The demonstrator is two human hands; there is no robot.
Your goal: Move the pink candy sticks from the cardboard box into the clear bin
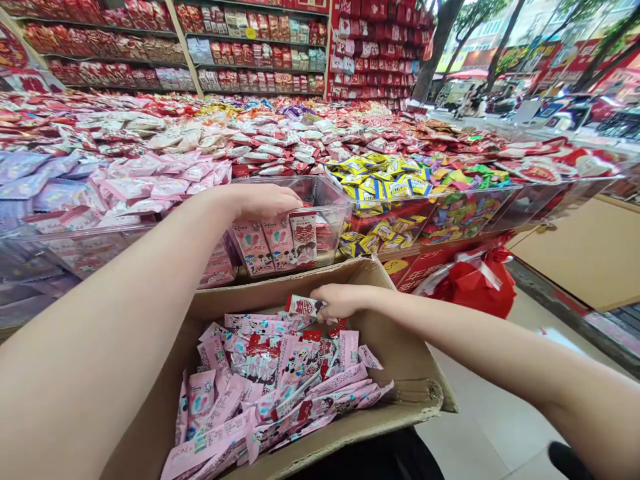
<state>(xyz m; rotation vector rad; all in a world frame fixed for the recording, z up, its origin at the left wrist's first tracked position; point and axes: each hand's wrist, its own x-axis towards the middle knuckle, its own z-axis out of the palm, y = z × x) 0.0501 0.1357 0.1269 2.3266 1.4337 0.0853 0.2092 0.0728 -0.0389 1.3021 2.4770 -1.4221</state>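
Observation:
My left hand (270, 201) reaches into a clear plastic bin (333, 213). Its fingers are bent over the tops of upright candy packets (279, 243) lined along the front wall; the fingertips are partly hidden. The packets there are pink with cartoon figures, and one is white with a red pattern. Lower down, my right hand (343, 301) is inside the cardboard box (410, 373), its fingers closed on a white and red candy packet (303, 305). Beneath it lies a loose heap of pink candy packets (293, 363), with some white and red ones among them.
Pink packets (150, 187) fill bins to the left. Yellow and blue wrapped sweets (385, 180) and colourful sweets (460, 200) are in bins to the right. A red bag (477, 283) rests below the bins. Stocked shelves (260, 50) stand behind; a street is at right.

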